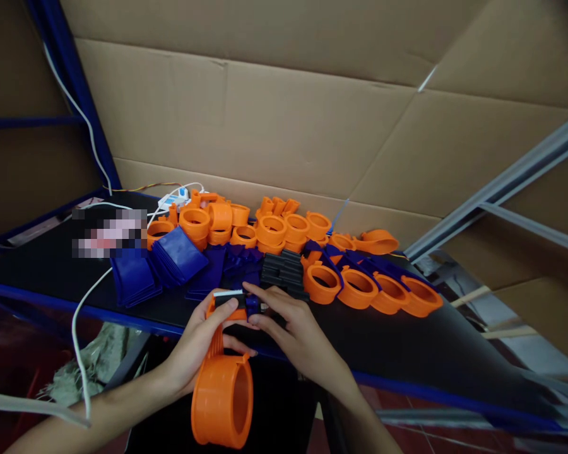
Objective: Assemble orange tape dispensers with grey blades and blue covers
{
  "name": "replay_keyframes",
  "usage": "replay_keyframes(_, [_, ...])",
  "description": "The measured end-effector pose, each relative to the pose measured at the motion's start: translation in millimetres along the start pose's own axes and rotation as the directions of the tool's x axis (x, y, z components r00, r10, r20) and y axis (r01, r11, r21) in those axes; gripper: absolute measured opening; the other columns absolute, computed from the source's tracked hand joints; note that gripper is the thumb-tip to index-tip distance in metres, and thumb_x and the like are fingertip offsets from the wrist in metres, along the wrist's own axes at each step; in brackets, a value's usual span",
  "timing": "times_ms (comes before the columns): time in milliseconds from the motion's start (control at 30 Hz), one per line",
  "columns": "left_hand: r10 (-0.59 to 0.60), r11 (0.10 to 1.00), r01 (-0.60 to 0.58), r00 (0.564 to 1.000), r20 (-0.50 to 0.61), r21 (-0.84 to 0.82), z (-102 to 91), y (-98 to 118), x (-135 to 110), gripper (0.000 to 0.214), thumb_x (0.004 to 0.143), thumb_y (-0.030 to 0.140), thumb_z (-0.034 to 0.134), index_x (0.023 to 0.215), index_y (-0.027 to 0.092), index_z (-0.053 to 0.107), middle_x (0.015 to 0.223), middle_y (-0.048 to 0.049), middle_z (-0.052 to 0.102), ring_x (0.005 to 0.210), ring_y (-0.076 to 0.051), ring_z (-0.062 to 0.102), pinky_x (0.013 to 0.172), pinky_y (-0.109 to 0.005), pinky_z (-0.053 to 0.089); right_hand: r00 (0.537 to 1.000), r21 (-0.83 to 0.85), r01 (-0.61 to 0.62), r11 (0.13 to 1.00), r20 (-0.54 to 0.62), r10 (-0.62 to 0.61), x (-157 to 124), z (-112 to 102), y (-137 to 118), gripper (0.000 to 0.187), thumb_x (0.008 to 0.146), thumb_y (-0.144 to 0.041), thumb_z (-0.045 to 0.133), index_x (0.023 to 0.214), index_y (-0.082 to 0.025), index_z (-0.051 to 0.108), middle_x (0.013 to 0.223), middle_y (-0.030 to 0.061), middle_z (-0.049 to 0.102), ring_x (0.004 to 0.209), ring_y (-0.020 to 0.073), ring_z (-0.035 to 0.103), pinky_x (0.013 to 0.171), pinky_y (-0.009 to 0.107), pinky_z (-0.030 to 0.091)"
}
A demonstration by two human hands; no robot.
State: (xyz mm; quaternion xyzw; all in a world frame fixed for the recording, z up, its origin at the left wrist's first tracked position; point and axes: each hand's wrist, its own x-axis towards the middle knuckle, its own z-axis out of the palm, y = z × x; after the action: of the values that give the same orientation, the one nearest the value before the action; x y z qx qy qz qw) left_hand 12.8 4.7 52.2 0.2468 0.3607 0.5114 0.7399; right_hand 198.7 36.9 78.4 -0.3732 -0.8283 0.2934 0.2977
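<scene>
An orange tape dispenser (218,403) hangs from my left hand (196,343), ring down, over the table's front edge. My left fingers are wrapped round its upper end, the thumb pressing on a black piece beside a white toothed strip (228,293). At the same end, my right hand (303,331) pinches a small dark blue part (253,306) between thumb and forefinger. A small metallic tip shows between those fingers; its kind is unclear. Just beyond my hands lies a stack of black strips (284,270), with smaller blue pieces (241,258) to its left.
Several orange dispensers with blue pieces (357,289) lie in a row at right. More orange rings (272,228) are stacked behind. Blue flat sheets (180,255) lie at left. A white cable (78,328) drops over the front edge near my left arm. Cardboard (265,126) walls the back.
</scene>
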Motion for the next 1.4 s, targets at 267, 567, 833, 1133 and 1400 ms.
replay_keyframes(267, [-0.038,0.997,0.035,0.998,0.044,0.070,-4.5,-3,2,0.040,0.088,0.041,0.067,0.116,0.023,0.045,0.078,-0.0047,0.074,0.052,-0.019,0.071,0.059,-0.036,0.061,0.995,-0.062,0.099,0.993,0.013,-0.099,-1,2,4,0.045,0.098,-0.027,0.056,0.142,-0.029,0.052,0.109,0.0065,0.068,0.103,0.0202,0.062,0.092,0.035,0.052])
replay_keyframes(567, [-0.145,0.989,0.145,0.989,0.007,0.029,-0.6,5,-2,0.033,0.088,0.037,0.066,0.109,0.023,0.045,0.076,-0.0050,0.072,0.056,-0.021,0.072,0.051,-0.032,0.058,0.982,-0.119,0.179,0.977,-0.033,-0.185,-4,6,6,0.049,0.097,-0.025,0.057,0.146,-0.026,0.048,0.113,0.0078,0.071,0.107,0.0226,0.063,0.093,0.039,0.053])
replay_keyframes(833, [-0.056,0.994,0.049,0.996,0.073,0.093,-5.9,-5,3,0.033,0.083,0.027,0.070,0.107,0.020,0.049,0.070,-0.0023,0.071,0.058,-0.019,0.070,0.066,-0.042,0.062,0.989,-0.159,0.148,0.976,0.014,-0.147,-8,5,6,0.056,0.098,-0.021,0.054,0.151,-0.027,0.040,0.122,0.0085,0.068,0.112,0.0226,0.061,0.097,0.040,0.052])
replay_keyframes(1133, [0.038,0.975,-0.062,0.992,0.116,0.212,-7.6,-7,1,0.035,0.086,0.033,0.066,0.113,0.020,0.047,0.068,-0.0025,0.071,0.060,-0.021,0.072,0.060,-0.033,0.061,0.977,-0.150,0.207,0.967,-0.017,-0.212,-10,10,6,0.061,0.098,-0.022,0.054,0.154,-0.027,0.033,0.120,0.0078,0.070,0.113,0.0229,0.062,0.101,0.041,0.050])
replay_keyframes(1400, [0.015,0.984,-0.053,0.975,0.220,0.168,-8.1,4,-7,0.040,0.087,0.020,0.059,0.125,0.021,0.045,0.084,-0.0060,0.074,0.076,-0.026,0.076,0.067,-0.037,0.061,0.970,-0.117,0.227,0.967,-0.065,-0.236,-12,15,9,0.064,0.098,-0.023,0.056,0.156,-0.026,0.030,0.109,0.0068,0.072,0.107,0.0218,0.065,0.092,0.034,0.053])
